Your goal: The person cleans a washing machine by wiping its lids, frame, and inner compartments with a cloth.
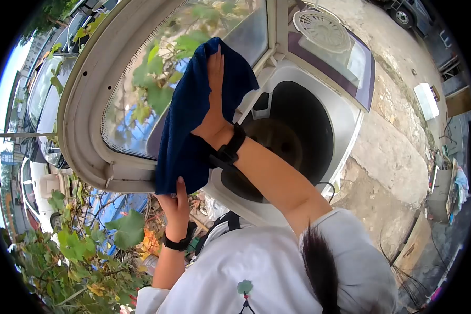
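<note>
A dark blue cloth (186,123) is spread against the inner side of a raised washing machine lid (89,104), which has a see-through window. My right hand (214,104) lies over the cloth, its fingers stretched out and partly covered by a fold. Lower down, my left hand (175,204) pinches the cloth's bottom edge, thumb on top and the other fingers hidden behind. Beneath my right forearm the machine's dark round tub (293,125) is uncovered.
To the right, a second lid (358,68) stands raised with a round slotted cover (322,31) by it. Leafy vines (78,246) fill the lower left. Parked cars (47,104) are beyond the lid. A white box (426,101) lies on the concrete ground.
</note>
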`<action>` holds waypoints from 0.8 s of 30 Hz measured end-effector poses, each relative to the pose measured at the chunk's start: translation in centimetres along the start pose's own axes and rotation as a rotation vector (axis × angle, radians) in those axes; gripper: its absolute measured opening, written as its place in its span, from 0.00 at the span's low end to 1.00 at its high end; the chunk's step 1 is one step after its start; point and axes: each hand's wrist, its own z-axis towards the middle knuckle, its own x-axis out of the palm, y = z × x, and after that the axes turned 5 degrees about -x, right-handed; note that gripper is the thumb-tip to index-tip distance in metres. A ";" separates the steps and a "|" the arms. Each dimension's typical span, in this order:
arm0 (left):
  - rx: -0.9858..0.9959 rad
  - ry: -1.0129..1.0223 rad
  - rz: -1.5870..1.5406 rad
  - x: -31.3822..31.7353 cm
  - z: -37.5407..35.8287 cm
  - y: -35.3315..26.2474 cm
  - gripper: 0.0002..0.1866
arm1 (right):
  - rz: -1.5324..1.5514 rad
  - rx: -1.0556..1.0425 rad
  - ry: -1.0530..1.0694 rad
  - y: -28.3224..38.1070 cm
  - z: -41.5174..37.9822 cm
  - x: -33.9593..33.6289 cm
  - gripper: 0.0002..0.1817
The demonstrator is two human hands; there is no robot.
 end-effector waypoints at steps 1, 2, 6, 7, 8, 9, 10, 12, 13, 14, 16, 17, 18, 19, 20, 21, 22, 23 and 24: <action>0.038 0.026 0.075 -0.2 0.1 0.8 0.21 | 0.025 -0.033 0.117 1.3 -1.5 -0.2 0.39; 0.075 0.052 0.152 -0.6 0.0 2.1 0.22 | 0.053 -0.065 0.233 2.8 -3.1 -0.5 0.38; 0.130 0.100 0.171 -0.1 -0.3 3.3 0.26 | 0.275 -0.345 0.632 5.4 -6.0 -2.3 0.31; 0.096 0.098 0.154 -0.1 -0.4 3.0 0.21 | 0.244 -0.422 0.581 4.5 -5.3 -2.3 0.32; 0.078 0.096 0.145 0.1 -0.5 3.0 0.20 | 0.215 -0.496 0.530 3.2 -4.4 -2.0 0.33; 0.058 0.097 0.137 0.3 -0.6 3.1 0.18 | 0.122 -0.423 0.473 2.0 -3.9 -2.0 0.35; 0.041 0.100 0.128 0.4 -0.8 3.1 0.17 | 0.053 -0.300 0.400 0.8 -3.3 -2.3 0.36; 0.009 0.101 0.135 0.7 -0.8 3.5 0.18 | -0.084 -0.056 0.262 -2.5 -4.6 -1.8 0.48; -0.007 0.100 0.137 0.7 -0.8 3.7 0.19 | -0.029 0.050 0.190 -2.3 -5.1 -2.0 0.48; -0.026 0.097 0.140 0.7 -0.9 3.8 0.20 | 0.028 0.158 0.121 -2.0 -5.7 -2.2 0.49; -0.047 0.054 0.054 0.7 -1.2 3.5 0.21 | 0.111 0.349 0.117 0.9 -8.3 -1.8 0.43; -0.058 0.029 0.011 0.6 -1.3 3.2 0.21 | 0.151 0.445 0.117 1.8 -9.7 -1.8 0.40; -0.054 0.017 -0.025 0.4 -1.3 3.1 0.23 | -0.123 0.255 0.472 1.3 -12.4 -2.1 0.30; -0.053 0.004 -0.061 0.0 -1.5 2.9 0.24 | -0.191 0.114 0.687 1.5 -14.1 -2.9 0.30; -0.050 -0.011 -0.096 -0.2 -1.6 2.6 0.26 | -0.197 -0.006 0.871 1.9 -14.7 -4.2 0.29; -0.031 -0.031 -0.072 -0.4 -1.6 1.7 0.27 | -0.118 0.033 0.926 2.4 -15.3 -5.7 0.29; -0.050 0.001 -0.001 -1.2 -1.7 1.0 0.26 | -0.046 0.078 0.974 2.8 -15.3 -7.5 0.28; -0.069 0.030 0.070 -2.3 -1.9 0.6 0.26 | 0.033 0.129 1.014 3.3 -14.8 -9.4 0.28; -0.088 0.057 0.141 -3.2 -2.0 0.2 0.25 | 0.095 0.185 1.044 3.6 -14.1 -11.3 0.28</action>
